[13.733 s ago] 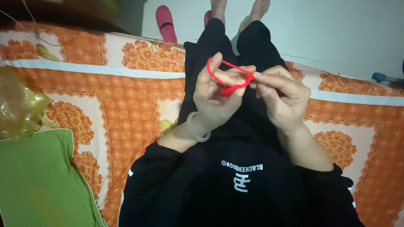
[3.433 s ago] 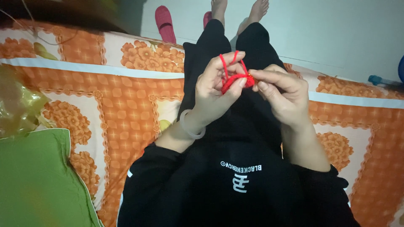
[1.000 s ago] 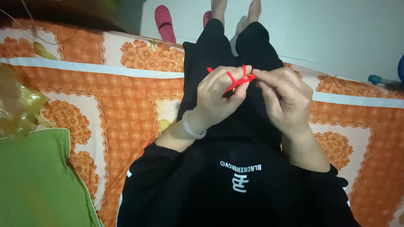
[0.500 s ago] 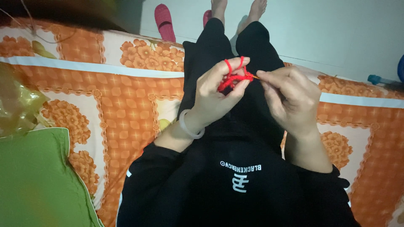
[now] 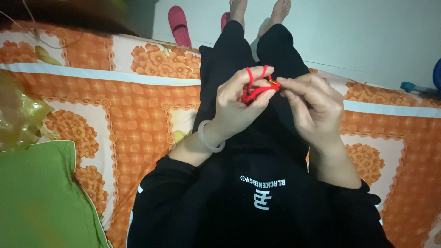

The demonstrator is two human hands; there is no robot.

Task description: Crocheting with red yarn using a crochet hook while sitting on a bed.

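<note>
A length of red yarn (image 5: 255, 87) loops over the fingers of my left hand (image 5: 239, 105), which is raised above my lap with the yarn pinched against the fingertips. My right hand (image 5: 312, 108) is level with it, fingers pinched on a small yellowish tip, possibly a hook, that meets the yarn. The two hands nearly touch at the yarn. A pale bangle (image 5: 209, 138) circles my left wrist. I wear black clothes, and my legs stretch out ahead.
I sit on an orange and white flowered bedspread (image 5: 115, 105). A green cushion (image 5: 41, 197) lies at the lower left, with crinkled yellowish plastic (image 5: 18, 115) above it. A pink slipper (image 5: 178, 25) rests on the pale floor beside my bare feet (image 5: 259, 9).
The yarn loops have shifted on my left fingers as both hands work it. The hands stay in the same place above my lap.
</note>
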